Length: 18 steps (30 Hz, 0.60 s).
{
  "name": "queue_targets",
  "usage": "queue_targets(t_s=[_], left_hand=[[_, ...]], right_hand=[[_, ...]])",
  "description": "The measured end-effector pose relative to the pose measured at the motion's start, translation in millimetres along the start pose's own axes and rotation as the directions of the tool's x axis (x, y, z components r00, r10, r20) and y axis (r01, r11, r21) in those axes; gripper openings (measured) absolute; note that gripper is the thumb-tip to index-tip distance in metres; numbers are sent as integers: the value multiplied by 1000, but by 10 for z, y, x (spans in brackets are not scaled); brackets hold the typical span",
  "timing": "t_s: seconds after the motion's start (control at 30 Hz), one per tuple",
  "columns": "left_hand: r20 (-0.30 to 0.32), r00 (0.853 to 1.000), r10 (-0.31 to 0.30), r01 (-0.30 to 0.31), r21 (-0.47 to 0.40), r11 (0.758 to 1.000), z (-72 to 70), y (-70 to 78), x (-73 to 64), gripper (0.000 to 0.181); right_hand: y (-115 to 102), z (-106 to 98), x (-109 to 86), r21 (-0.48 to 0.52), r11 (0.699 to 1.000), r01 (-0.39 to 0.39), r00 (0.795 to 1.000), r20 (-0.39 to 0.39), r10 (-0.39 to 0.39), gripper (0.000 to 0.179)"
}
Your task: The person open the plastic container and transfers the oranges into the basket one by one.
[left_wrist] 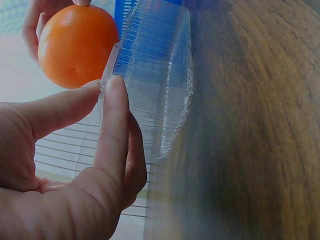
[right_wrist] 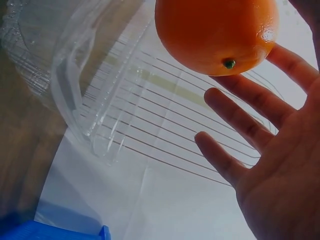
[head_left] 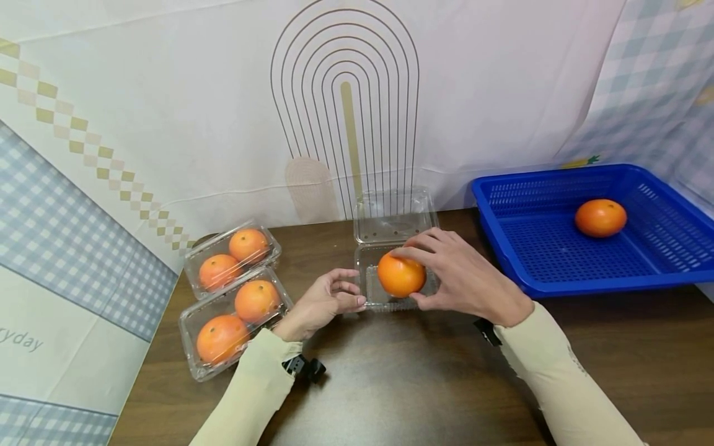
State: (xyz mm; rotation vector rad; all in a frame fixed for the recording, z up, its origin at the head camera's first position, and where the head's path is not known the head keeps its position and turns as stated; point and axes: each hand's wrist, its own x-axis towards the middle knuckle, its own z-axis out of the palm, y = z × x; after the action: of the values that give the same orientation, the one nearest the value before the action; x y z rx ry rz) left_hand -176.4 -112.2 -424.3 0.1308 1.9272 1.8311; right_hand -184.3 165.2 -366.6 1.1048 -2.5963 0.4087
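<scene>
An orange (head_left: 400, 275) is held by my right hand (head_left: 465, 279), above the base of a clear plastic clamshell box (head_left: 365, 257). In the right wrist view, the orange's green stem spot (right_wrist: 229, 63) faces the camera, and the other fingers are spread beneath it. My left hand (head_left: 323, 300) pinches the rim of the box between thumb and finger, clearest in the left wrist view, where the box's ribbed side (left_wrist: 150, 65) shows. The box's lid (head_left: 396, 217) is raised at the back, against the wall cloth.
To the left, two closed clear boxes (head_left: 192, 356) each hold two oranges (head_left: 223, 337); one box lies behind the other. At the right, a blue plastic basket (head_left: 507, 272) contains a single orange (head_left: 600, 218). A patterned cloth (head_left: 223, 124) covers the wall behind the brown wooden table (head_left: 401, 384).
</scene>
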Motion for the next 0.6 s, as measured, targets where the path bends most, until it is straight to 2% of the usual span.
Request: queue_targets(t_s=[0.33,0.6], left_hand=[[1,1000,0,0,-11,1000,7,-9,17,62],[9,1000,8,-8,15,1000,-18,-28,11,61]], right_hand=[[-19,-88,-21,-9,1000,-11,1000,0,11,67],[-24,-130,-32,-6,1000,-9,1000,-7,9,68]])
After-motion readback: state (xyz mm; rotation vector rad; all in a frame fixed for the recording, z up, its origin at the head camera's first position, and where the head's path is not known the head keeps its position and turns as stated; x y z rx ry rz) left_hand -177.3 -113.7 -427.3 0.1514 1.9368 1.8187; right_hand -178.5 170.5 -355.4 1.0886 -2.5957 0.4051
